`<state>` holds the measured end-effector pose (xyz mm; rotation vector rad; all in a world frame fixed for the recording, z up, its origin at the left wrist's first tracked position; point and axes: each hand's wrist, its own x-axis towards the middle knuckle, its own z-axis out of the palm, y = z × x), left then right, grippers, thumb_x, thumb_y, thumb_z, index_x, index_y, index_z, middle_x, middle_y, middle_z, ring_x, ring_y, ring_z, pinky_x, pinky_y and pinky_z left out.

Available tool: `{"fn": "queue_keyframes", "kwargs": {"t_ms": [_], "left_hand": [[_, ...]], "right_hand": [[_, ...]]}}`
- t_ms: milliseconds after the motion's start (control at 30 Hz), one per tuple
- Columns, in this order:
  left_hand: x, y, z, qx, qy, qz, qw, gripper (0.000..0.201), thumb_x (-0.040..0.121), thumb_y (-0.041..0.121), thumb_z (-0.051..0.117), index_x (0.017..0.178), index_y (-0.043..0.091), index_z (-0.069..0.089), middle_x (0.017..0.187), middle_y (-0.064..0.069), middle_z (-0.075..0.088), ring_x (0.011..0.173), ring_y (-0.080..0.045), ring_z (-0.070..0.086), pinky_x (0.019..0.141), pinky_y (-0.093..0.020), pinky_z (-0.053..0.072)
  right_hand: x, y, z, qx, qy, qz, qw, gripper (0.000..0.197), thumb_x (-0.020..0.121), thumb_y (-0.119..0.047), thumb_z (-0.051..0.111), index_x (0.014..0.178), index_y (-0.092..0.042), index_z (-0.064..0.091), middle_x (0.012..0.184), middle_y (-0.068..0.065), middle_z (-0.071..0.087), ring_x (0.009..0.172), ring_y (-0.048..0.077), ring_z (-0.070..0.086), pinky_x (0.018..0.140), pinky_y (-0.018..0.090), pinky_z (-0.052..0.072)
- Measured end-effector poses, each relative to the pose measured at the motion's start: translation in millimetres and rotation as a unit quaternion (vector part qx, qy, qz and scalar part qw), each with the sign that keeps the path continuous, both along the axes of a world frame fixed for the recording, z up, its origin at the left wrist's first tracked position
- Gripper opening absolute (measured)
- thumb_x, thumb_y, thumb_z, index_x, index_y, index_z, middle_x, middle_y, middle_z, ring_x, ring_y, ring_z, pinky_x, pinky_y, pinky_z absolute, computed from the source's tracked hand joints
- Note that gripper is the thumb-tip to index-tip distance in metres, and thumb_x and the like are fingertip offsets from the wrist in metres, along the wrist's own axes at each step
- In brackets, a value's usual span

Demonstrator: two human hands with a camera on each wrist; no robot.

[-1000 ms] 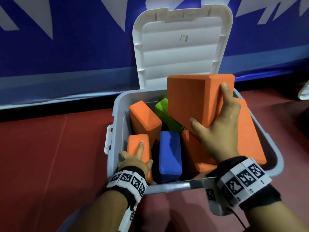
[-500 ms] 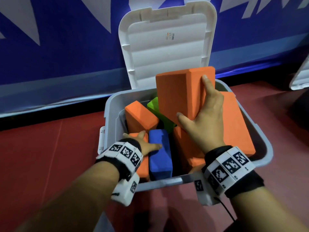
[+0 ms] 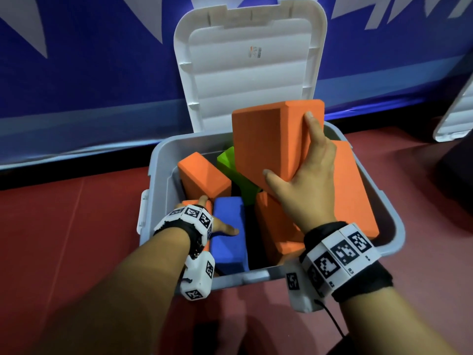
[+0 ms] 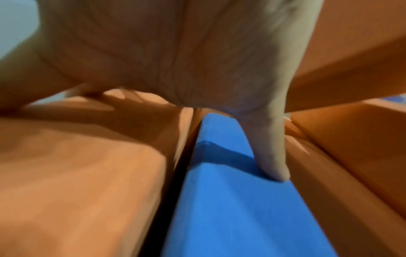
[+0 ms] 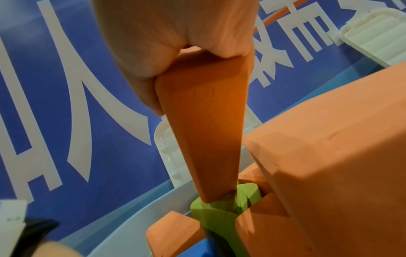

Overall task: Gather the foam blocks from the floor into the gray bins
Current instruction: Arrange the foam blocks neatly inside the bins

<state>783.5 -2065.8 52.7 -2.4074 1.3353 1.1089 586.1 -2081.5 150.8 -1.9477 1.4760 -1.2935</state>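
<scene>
A gray bin (image 3: 158, 175) stands on the red floor, its white lid (image 3: 250, 73) propped open against the wall. Inside lie several orange foam blocks, a green block (image 3: 226, 162) and a blue block (image 3: 230, 247). My right hand (image 3: 291, 149) grips a large orange block (image 3: 263, 142) that stands tilted over the bin's back half, thumb on one face and fingers on the other. In the right wrist view this orange block (image 5: 208, 130) touches the green block (image 5: 219, 213). My left hand (image 3: 218, 215) lies flat on a small orange block (image 4: 77, 173), its thumb (image 4: 270, 156) pressing the blue block (image 4: 230, 208).
A blue banner wall (image 3: 89, 85) runs behind the bin. A second white lid (image 3: 455, 111) and a dark object (image 3: 455, 170) sit at the far right. Red floor (image 3: 64, 226) spreads to the left and in front of the bin.
My left hand has slid right off the small orange block's top, so its thumb now lies on the blue block. My right hand keeps its hold on the large orange block.
</scene>
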Motion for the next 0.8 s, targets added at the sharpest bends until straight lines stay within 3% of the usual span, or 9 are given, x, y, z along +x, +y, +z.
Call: {"fn": "queue_keyframes", "kwargs": {"t_ms": [133, 233, 333, 433, 500, 567, 600, 700, 800], "left_hand": [[2.6, 15.0, 6.3, 0.005, -0.017, 0.003, 1.000, 0.150, 0.021, 0.082, 0.068, 0.146, 0.040, -0.004, 0.155, -0.006, 0.020, 0.136, -0.037, 0.030, 0.105, -0.047, 0.037], [3.7, 26.1, 12.1, 0.018, -0.014, 0.001, 1.000, 0.134, 0.047, 0.072, 0.075, 0.148, 0.034, -0.005, 0.155, -0.006, 0.021, 0.134, -0.035, 0.035, 0.104, -0.043, 0.039], [12.5, 38.2, 10.9, 0.036, 0.001, 0.021, 0.999, 0.119, 0.063, 0.063, 0.073, 0.150, 0.023, 0.002, 0.155, -0.006, 0.021, 0.138, -0.029, 0.029, 0.108, -0.033, 0.031], [19.1, 44.5, 14.0, 0.049, 0.012, 0.034, 0.998, 0.113, 0.067, 0.064, 0.070, 0.150, 0.018, 0.009, 0.154, -0.007, 0.024, 0.139, -0.026, 0.029, 0.108, -0.031, 0.029], [22.9, 27.9, 23.7, 0.047, 0.062, 0.039, 0.996, 0.110, 0.067, 0.065, 0.069, 0.149, 0.015, 0.018, 0.152, -0.006, 0.029, 0.138, -0.025, 0.031, 0.111, -0.033, 0.028], [28.7, 3.0, 32.3, -0.041, 0.083, 0.057, 0.994, 0.115, 0.054, 0.075, 0.070, 0.145, 0.016, 0.032, 0.148, -0.005, 0.039, 0.132, -0.023, 0.041, 0.110, -0.035, 0.033], [33.5, -10.5, 36.8, -0.107, 0.067, 0.074, 0.989, 0.113, 0.054, 0.072, 0.072, 0.144, 0.015, 0.033, 0.146, -0.007, 0.041, 0.130, -0.025, 0.044, 0.107, -0.036, 0.037], [40.5, -31.2, 46.0, -0.180, 0.045, 0.144, 0.972, 0.102, 0.078, 0.045, 0.071, 0.151, 0.024, 0.003, 0.153, -0.016, 0.025, 0.136, -0.035, 0.032, 0.109, -0.040, 0.031], [32.6, -41.2, 35.9, -0.135, -0.017, 0.061, 0.989, 0.083, 0.087, 0.050, 0.056, 0.151, 0.027, 0.008, 0.152, -0.013, 0.030, 0.131, -0.035, 0.040, 0.106, -0.036, 0.034]], "right_hand": [[-1.2, -2.1, 0.7, 0.000, -0.005, -0.007, 1.000, 0.099, 0.066, -0.022, 0.077, 0.147, -0.032, 0.020, 0.137, 0.011, 0.035, 0.125, 0.025, 0.036, 0.099, 0.021, 0.025], [-1.1, -1.0, 4.6, 0.009, -0.012, -0.001, 1.000, 0.101, 0.067, -0.022, 0.078, 0.147, -0.035, 0.018, 0.136, 0.010, 0.034, 0.125, 0.024, 0.036, 0.102, 0.027, 0.029], [1.2, -0.5, 8.8, 0.010, -0.032, 0.012, 0.999, 0.100, 0.066, -0.021, 0.078, 0.146, -0.036, 0.021, 0.137, 0.004, 0.034, 0.125, 0.015, 0.034, 0.099, 0.017, 0.026], [4.5, 0.1, 10.4, -0.005, -0.027, 0.022, 0.999, 0.098, 0.065, -0.020, 0.078, 0.146, -0.034, 0.025, 0.136, 0.004, 0.036, 0.123, 0.011, 0.032, 0.096, 0.006, 0.021], [6.1, 0.5, 11.1, -0.002, -0.022, 0.018, 1.000, 0.098, 0.065, -0.020, 0.078, 0.146, -0.033, 0.024, 0.136, 0.006, 0.037, 0.124, 0.014, 0.033, 0.098, 0.010, 0.022], [6.7, 0.7, 11.3, 0.004, -0.022, 0.015, 1.000, 0.099, 0.065, -0.021, 0.078, 0.146, -0.034, 0.023, 0.136, 0.006, 0.036, 0.124, 0.016, 0.033, 0.099, 0.014, 0.022], [6.6, 0.9, 11.2, 0.006, -0.022, 0.013, 1.000, 0.099, 0.065, -0.021, 0.077, 0.146, -0.034, 0.022, 0.137, 0.006, 0.035, 0.124, 0.015, 0.032, 0.098, 0.014, 0.022], [5.6, 1.5, 10.7, 0.009, -0.021, 0.010, 1.000, 0.100, 0.066, -0.020, 0.078, 0.146, -0.035, 0.021, 0.138, 0.005, 0.034, 0.122, 0.014, 0.032, 0.097, 0.013, 0.021], [4.0, 2.3, 9.5, 0.017, -0.021, 0.006, 1.000, 0.101, 0.066, -0.020, 0.078, 0.146, -0.036, 0.019, 0.137, 0.005, 0.034, 0.121, 0.013, 0.033, 0.098, 0.018, 0.024]]}}
